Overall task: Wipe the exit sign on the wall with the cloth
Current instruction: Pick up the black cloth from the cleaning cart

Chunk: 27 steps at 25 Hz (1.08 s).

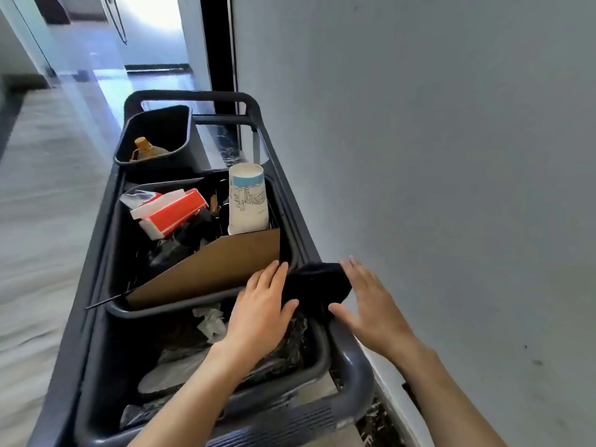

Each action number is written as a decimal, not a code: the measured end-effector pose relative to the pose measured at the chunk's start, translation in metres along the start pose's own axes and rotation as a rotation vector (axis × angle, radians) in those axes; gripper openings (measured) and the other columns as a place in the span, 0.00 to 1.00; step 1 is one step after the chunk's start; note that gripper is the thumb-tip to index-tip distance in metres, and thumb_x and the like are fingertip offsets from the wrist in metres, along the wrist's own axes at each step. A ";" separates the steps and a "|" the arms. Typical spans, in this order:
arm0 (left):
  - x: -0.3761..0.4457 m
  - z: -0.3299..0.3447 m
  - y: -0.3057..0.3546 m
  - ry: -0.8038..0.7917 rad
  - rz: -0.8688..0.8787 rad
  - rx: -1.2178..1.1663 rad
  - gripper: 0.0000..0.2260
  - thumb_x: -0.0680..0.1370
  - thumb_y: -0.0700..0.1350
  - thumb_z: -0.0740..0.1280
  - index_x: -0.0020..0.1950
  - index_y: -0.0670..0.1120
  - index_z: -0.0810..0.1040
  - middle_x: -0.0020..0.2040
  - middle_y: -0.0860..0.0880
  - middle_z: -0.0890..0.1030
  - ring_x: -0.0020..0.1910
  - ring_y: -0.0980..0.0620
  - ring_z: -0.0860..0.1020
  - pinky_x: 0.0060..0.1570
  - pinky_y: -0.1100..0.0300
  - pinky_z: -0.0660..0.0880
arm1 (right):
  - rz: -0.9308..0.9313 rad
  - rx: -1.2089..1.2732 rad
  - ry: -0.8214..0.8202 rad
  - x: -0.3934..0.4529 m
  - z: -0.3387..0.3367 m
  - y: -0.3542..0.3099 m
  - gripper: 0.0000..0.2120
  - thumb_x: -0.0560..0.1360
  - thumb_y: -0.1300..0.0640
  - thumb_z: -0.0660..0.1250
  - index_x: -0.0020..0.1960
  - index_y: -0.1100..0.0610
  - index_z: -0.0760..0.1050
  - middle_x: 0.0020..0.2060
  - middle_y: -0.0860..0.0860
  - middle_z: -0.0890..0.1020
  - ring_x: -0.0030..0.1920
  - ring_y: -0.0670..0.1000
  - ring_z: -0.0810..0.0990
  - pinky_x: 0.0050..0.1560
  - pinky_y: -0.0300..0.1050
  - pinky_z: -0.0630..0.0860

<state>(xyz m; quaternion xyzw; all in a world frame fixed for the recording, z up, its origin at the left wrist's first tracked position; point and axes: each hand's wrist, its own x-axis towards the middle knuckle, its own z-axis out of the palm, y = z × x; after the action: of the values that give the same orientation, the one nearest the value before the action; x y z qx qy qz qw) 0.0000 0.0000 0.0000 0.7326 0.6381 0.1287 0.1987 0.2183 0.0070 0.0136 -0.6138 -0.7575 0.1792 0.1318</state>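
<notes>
A dark cloth [317, 285] lies bunched on the right rim of a grey cleaning cart [350, 366], between the two bins. My left hand [263, 309] rests flat against the cloth's left side, thumb touching it. My right hand [371, 300] is at the cloth's right side, fingers spread, thumb by its lower edge. Neither hand has its fingers closed around the cloth. No exit sign is in view; only a plain grey wall [435, 156] stands to the right.
The cart's middle bin [116, 253] holds a red-and-white box [171, 212], a stack of paper cups [247, 200] and a cardboard sheet [209, 269]. A far bin [158, 137] holds a bottle [145, 149]. The near bin holds crumpled paper. Open corridor floor lies left.
</notes>
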 end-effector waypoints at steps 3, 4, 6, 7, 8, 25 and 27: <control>0.015 0.013 0.001 0.006 0.023 -0.103 0.29 0.85 0.51 0.61 0.84 0.51 0.53 0.83 0.52 0.57 0.80 0.49 0.55 0.77 0.53 0.59 | 0.016 0.100 -0.133 0.025 0.002 0.006 0.40 0.73 0.50 0.68 0.77 0.42 0.48 0.79 0.47 0.50 0.77 0.48 0.50 0.75 0.47 0.54; 0.018 0.016 0.003 -0.003 0.031 -0.128 0.28 0.85 0.49 0.61 0.84 0.51 0.55 0.83 0.53 0.58 0.80 0.50 0.56 0.77 0.55 0.58 | 0.027 0.126 -0.178 0.031 0.002 0.007 0.40 0.73 0.53 0.68 0.77 0.41 0.49 0.79 0.47 0.51 0.77 0.48 0.51 0.74 0.47 0.56; 0.025 0.026 0.004 -0.027 0.035 -0.152 0.27 0.85 0.46 0.61 0.83 0.51 0.57 0.82 0.53 0.60 0.79 0.50 0.58 0.76 0.57 0.58 | 0.035 0.113 -0.236 0.042 0.007 0.014 0.39 0.72 0.58 0.68 0.76 0.41 0.53 0.78 0.48 0.56 0.76 0.49 0.56 0.73 0.47 0.59; 0.028 0.031 0.004 -0.047 0.032 -0.162 0.27 0.85 0.45 0.62 0.83 0.52 0.57 0.82 0.53 0.60 0.78 0.49 0.59 0.76 0.57 0.58 | 0.040 0.113 -0.245 0.045 0.010 0.017 0.38 0.72 0.60 0.67 0.76 0.41 0.55 0.77 0.48 0.58 0.75 0.50 0.59 0.72 0.46 0.61; 0.029 0.033 0.005 -0.069 0.022 -0.170 0.28 0.85 0.43 0.62 0.83 0.52 0.57 0.82 0.53 0.61 0.78 0.48 0.60 0.75 0.57 0.59 | 0.050 0.123 -0.240 0.046 0.012 0.019 0.37 0.71 0.61 0.67 0.75 0.41 0.57 0.75 0.48 0.62 0.73 0.51 0.62 0.71 0.46 0.63; 0.011 0.025 0.146 -0.100 0.169 -0.753 0.19 0.77 0.37 0.73 0.51 0.65 0.80 0.48 0.58 0.86 0.51 0.57 0.83 0.53 0.58 0.80 | 0.450 1.297 0.475 -0.096 -0.036 0.053 0.16 0.73 0.70 0.67 0.55 0.52 0.80 0.53 0.56 0.82 0.50 0.56 0.85 0.46 0.52 0.83; -0.001 0.045 0.181 -0.161 0.200 -0.819 0.20 0.78 0.36 0.71 0.50 0.66 0.81 0.47 0.59 0.86 0.50 0.58 0.83 0.51 0.59 0.81 | 0.482 1.312 0.563 -0.133 -0.044 0.067 0.16 0.74 0.68 0.67 0.55 0.50 0.79 0.53 0.52 0.83 0.51 0.54 0.84 0.46 0.48 0.82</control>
<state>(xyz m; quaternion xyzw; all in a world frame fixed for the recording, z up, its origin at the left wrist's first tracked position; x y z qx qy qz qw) 0.1792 -0.0263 0.0424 0.6592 0.4425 0.3325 0.5091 0.3242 -0.1055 0.0270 -0.5806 -0.2778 0.4540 0.6161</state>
